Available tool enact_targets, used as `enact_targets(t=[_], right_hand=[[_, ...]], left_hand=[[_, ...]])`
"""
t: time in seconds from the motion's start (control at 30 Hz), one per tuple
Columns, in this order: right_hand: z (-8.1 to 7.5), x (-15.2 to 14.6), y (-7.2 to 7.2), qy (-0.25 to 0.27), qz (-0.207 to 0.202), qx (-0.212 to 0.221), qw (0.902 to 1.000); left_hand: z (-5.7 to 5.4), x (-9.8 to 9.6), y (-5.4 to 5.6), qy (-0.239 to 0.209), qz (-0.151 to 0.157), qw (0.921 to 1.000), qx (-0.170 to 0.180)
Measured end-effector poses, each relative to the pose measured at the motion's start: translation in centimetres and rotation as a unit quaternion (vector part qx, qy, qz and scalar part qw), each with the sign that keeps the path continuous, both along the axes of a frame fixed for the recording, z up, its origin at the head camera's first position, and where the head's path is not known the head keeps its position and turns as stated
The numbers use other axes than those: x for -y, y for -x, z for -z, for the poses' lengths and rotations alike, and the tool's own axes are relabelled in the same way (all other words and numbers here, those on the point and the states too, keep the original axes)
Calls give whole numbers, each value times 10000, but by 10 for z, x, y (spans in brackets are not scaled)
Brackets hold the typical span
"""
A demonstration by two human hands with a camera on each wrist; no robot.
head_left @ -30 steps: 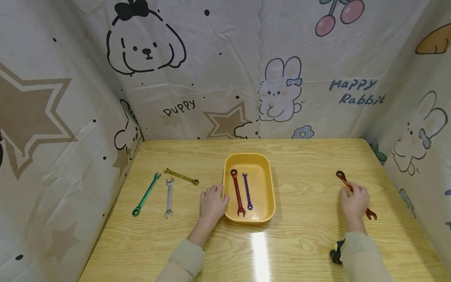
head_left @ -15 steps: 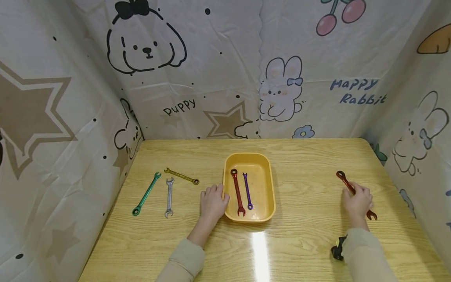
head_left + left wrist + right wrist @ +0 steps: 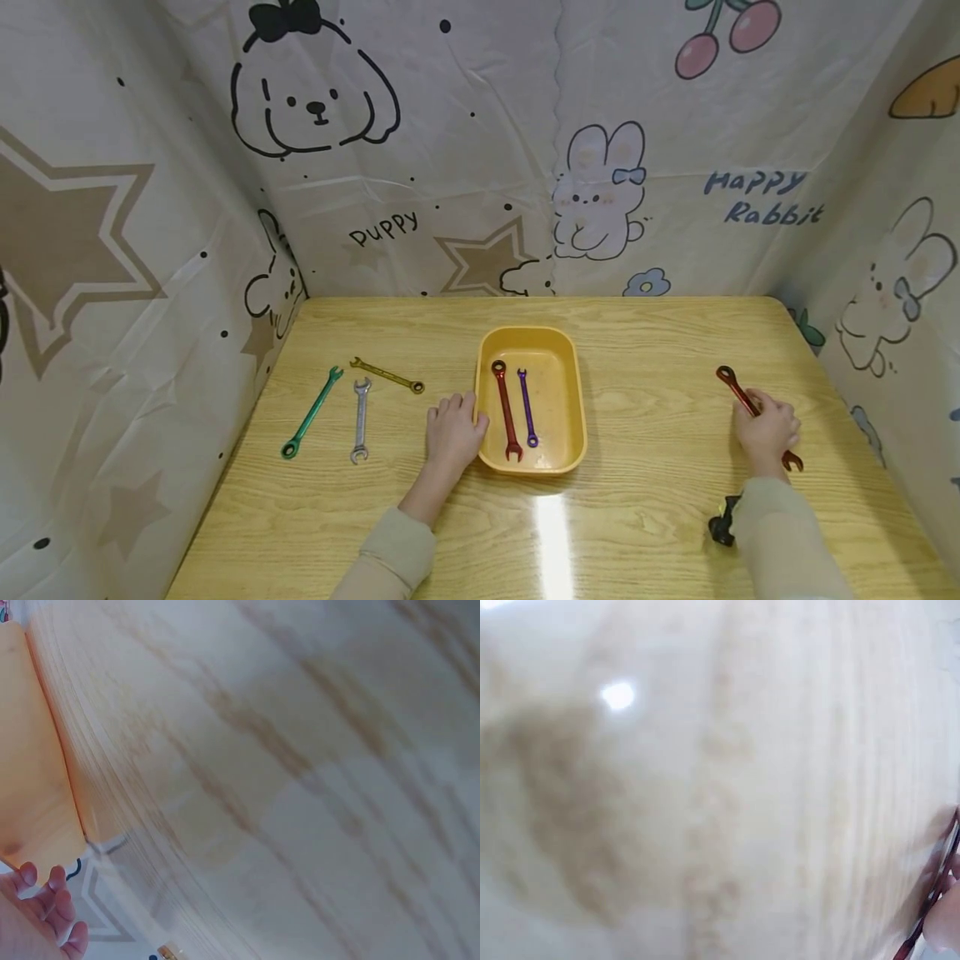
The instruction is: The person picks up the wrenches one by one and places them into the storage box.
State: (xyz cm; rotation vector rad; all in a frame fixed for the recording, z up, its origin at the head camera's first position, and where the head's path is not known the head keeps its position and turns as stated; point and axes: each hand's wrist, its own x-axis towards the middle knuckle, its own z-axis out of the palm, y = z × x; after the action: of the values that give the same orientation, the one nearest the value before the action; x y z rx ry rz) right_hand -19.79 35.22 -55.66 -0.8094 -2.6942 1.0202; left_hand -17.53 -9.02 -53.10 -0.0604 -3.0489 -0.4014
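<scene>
My left hand is at the left rim of the yellow plastic tray, its thumb over the rim and its fingers outside; the left wrist view shows those fingers beside the tray wall. Inside the tray lie a red wrench and a smaller purple wrench. Far to the right, my right hand holds another dark red wrench around its middle, at the tabletop. Both its ends show, while the hand covers part of the shaft. At the right wrist view's edge, a fingertip touches this wrench.
Left of the tray, a green wrench, a silver wrench and a gold wrench lie on the wooden table. Printed cloth hangs around the back and sides. A black device sits by the right cuff.
My right hand has shifted slightly right and down along the dark red wrench, which has barely moved. The left hand, tray and other wrenches stay where they were.
</scene>
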Motion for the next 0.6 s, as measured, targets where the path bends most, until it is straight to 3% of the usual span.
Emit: enact_targets(t=[0.23, 0.6], right_hand=[[0, -5, 4, 338, 114, 334, 9988], [-1, -5, 6, 543, 294, 407, 9973]], left_hand=[[-1, 0, 0, -16, -10, 10000, 56], [-2, -1, -1, -42, -32, 9999, 127]])
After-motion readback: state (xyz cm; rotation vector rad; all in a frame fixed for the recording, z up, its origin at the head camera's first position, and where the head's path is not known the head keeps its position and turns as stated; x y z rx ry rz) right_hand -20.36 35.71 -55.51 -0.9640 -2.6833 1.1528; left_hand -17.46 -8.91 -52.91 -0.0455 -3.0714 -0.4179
